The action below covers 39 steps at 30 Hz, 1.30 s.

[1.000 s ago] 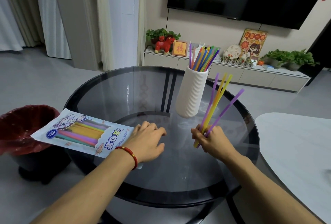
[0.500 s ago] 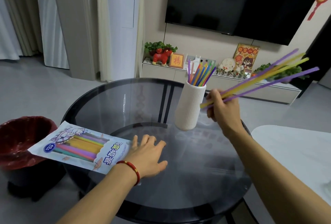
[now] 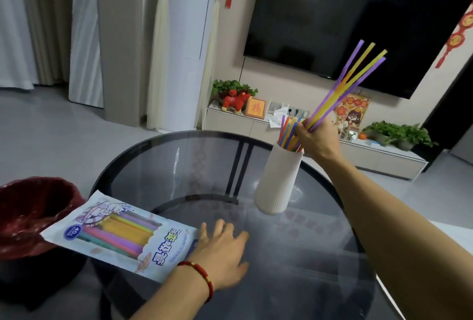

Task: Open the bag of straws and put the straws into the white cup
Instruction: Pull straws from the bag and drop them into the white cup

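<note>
Purple and yellow straws (image 3: 344, 89) are gripped in the right hand (image 3: 316, 137) just above the white cup (image 3: 277, 181), far right on the glass table (image 3: 179, 166). The bag of straws (image 3: 120, 235) is pinned flat at near left by the spread left hand (image 3: 220, 250).

Right hand (image 3: 317, 140) grips straws (image 3: 343, 89) above white cup (image 3: 277, 181).

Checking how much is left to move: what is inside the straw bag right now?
Through its clear window the straw bag shows many straws lying side by side: yellow, purple, pink, green. The left hand covers its near end, so the opening is hidden.
</note>
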Each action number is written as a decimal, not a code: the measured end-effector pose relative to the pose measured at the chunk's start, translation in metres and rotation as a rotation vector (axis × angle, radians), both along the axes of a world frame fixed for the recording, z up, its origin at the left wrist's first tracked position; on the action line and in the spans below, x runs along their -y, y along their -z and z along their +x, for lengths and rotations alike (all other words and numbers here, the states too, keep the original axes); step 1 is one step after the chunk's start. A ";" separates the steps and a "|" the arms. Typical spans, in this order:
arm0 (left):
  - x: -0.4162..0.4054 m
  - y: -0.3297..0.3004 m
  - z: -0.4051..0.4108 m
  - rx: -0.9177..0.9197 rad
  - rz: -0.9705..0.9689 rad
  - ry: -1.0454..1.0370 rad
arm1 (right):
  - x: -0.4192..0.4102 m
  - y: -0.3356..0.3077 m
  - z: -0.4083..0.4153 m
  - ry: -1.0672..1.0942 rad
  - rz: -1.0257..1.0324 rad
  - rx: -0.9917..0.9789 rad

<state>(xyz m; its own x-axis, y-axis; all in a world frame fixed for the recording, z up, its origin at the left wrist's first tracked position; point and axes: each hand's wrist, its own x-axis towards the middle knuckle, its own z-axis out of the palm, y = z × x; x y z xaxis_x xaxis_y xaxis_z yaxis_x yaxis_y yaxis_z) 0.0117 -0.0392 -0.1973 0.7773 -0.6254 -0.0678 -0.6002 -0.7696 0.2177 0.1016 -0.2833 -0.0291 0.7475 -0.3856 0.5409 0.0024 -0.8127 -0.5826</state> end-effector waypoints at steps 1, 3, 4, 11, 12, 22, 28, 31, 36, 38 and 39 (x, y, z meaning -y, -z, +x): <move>0.000 -0.001 0.000 -0.001 -0.002 0.002 | 0.000 -0.001 0.001 0.006 -0.010 -0.024; -0.001 -0.003 0.000 -0.006 -0.010 0.005 | -0.001 -0.003 0.001 0.024 -0.013 -0.068; -0.002 -0.003 -0.001 -0.007 -0.013 0.005 | -0.001 -0.003 0.000 0.031 -0.018 -0.087; -0.006 -0.006 -0.001 -0.009 -0.008 0.005 | 0.000 -0.019 -0.004 -0.010 0.022 -0.222; -0.007 -0.006 -0.001 -0.010 -0.006 0.004 | 0.000 -0.021 -0.005 -0.005 0.012 -0.221; -0.008 -0.008 -0.003 -0.032 0.008 0.012 | -0.002 -0.031 -0.008 0.051 -0.008 0.097; -0.007 -0.008 -0.003 -0.045 0.003 0.017 | -0.003 -0.029 -0.010 -0.021 -0.195 0.155; -0.008 -0.007 -0.001 -0.021 -0.011 0.016 | -0.003 -0.016 -0.013 -0.123 -0.301 -0.169; -0.025 -0.009 0.008 -0.067 0.023 -0.001 | -0.007 -0.026 -0.026 -0.109 -0.191 -0.014; -0.041 -0.007 0.011 -0.124 0.119 0.009 | -0.006 -0.027 -0.035 -0.070 -0.182 0.138; -0.049 -0.006 0.013 -0.146 0.169 0.022 | -0.008 -0.026 -0.043 -0.075 -0.178 0.201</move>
